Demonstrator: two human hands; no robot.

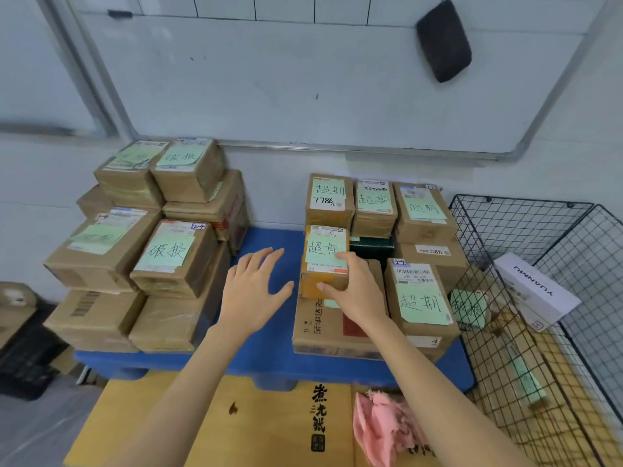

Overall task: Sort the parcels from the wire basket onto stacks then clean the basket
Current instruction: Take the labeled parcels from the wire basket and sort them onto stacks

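A blue tabletop [266,362] stood against a white wall, under a whiteboard [303,79] with a dark eraser [443,40] stuck to it. Brown parcels with pale green handwritten labels sat on it in two groups: the left stack [161,254] out to the left edge and the right stack [418,298] toward the right edge. Between them a strip of bare blue ran from the wall to the near edge.

The left hand [253,291] hovered over that strip, fingers straight and spread, holding nothing. The right hand [354,291] gripped a small parcel [325,261] at its near right corner, thumb on the near face and fingers curled over the top. That parcel sat on a larger carton at the front left of the right stack.

The wire basket [539,230] stood just beside the tabletop's right edge, close against the right stack. Inside it a white box [536,291] leaned in the back corner, a green-labelled parcel [470,308] sat near the left mesh, and a long parcel [526,379] lay on the floor. A yellow carton [236,416] lay in front of the near edge with a pink cloth [381,429] on it
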